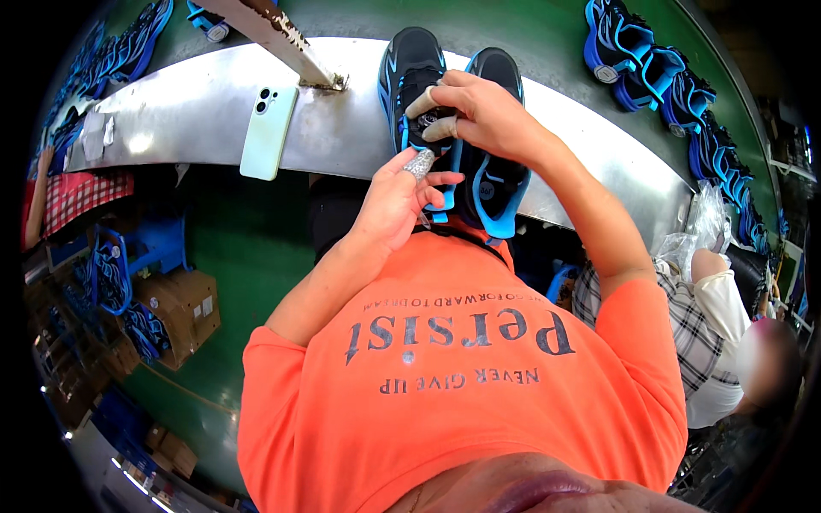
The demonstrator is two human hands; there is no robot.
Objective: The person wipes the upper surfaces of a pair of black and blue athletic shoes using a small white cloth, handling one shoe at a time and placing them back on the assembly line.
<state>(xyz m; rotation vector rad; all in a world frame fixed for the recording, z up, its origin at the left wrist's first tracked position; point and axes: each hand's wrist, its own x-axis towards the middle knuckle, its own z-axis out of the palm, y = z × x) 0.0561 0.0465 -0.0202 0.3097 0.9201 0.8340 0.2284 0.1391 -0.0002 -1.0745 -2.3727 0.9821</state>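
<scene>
Two black and blue sneakers stand side by side on the metal bench edge, toes pointing away from me. My right hand (pixel 489 113) reaches over the left sneaker (pixel 412 61), two fingers in pale covers pinching around its tongue and laces. Exactly which part lies between those fingertips is hidden. At that sneaker's heel collar is my left hand (pixel 395 195), a silver wrap on one finger; its fingers are bent around the heel opening, the lower ones slightly apart. The right sneaker (pixel 496 68) sits partly under my right wrist, its blue-lined heel facing me.
A pale green phone (pixel 269 132) lies on the metal ledge (pixel 342 128), left of the sneakers. A worn metal post (pixel 278 34) rises beside it. More sneakers (pixel 658 77) line the green belt at right. Co-workers sit at both sides; a cardboard box (pixel 181 312) stands at lower left.
</scene>
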